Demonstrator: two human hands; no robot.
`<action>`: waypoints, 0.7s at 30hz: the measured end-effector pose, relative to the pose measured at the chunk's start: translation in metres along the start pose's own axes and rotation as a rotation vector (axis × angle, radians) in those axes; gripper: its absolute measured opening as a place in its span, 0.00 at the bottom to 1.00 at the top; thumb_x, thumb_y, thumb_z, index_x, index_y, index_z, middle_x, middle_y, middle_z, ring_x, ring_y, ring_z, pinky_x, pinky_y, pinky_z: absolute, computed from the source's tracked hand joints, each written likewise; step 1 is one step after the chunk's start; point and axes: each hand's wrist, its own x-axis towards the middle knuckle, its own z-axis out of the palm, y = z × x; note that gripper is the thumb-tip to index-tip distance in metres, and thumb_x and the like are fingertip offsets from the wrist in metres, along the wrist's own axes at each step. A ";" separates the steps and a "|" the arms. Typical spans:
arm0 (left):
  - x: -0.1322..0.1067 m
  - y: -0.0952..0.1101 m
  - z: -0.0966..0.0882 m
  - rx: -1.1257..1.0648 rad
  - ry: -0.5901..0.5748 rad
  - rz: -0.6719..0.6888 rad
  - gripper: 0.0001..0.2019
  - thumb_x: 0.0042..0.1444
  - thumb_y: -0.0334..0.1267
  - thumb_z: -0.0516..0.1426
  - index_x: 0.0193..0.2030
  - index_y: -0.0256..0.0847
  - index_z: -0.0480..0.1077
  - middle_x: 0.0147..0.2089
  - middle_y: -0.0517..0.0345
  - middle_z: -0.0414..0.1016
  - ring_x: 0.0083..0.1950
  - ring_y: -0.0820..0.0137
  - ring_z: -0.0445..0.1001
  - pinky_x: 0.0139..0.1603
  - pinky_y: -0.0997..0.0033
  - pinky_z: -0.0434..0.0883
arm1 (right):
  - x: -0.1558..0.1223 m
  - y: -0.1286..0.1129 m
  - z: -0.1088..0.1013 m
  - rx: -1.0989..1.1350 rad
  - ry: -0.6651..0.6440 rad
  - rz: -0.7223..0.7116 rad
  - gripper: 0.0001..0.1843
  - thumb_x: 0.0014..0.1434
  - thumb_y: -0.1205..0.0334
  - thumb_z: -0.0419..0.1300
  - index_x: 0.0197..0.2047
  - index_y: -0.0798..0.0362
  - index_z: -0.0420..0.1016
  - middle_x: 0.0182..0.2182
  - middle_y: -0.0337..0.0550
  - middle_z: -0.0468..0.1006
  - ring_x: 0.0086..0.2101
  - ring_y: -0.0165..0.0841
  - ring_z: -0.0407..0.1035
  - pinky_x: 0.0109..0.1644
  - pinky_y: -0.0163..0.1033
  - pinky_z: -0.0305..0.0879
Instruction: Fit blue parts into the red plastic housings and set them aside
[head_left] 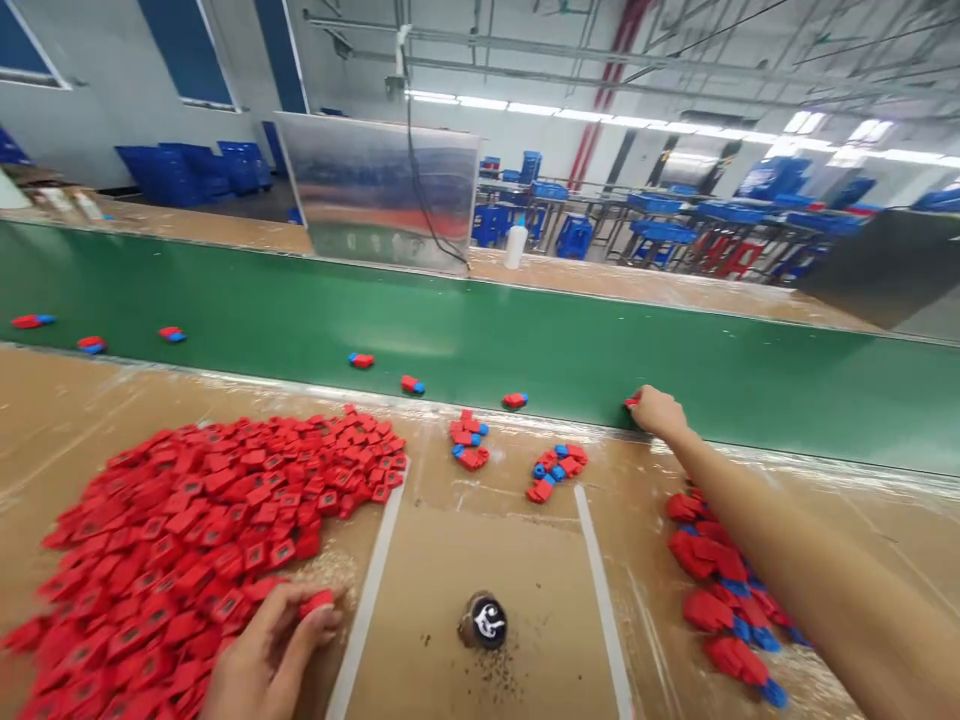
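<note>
A red plastic part (316, 603) sits pinched in the left hand (268, 655), well back from the green conveyor belt (480, 340) and beside the big red heap (202, 510), while the right hand (658, 412) (arm at full stretch) is narrowly closed on another red part (632, 401) at the belt's near edge.

Plastic pieces (202, 520) in pile: red, dark square centres. Smaller clusters (556, 472): red, blue ends. Conveyor belt (525, 350): green. Crates (161, 172): blue.
</note>
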 end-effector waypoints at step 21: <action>-0.056 0.019 0.058 -0.511 -0.517 -0.011 0.22 0.61 0.54 0.55 0.51 0.38 0.68 0.34 0.57 0.71 0.31 0.72 0.68 0.32 0.72 0.69 | -0.321 -0.028 -0.047 0.474 -0.256 -1.030 0.12 0.65 0.62 0.55 0.50 0.51 0.75 0.42 0.46 0.76 0.41 0.37 0.72 0.45 0.44 0.70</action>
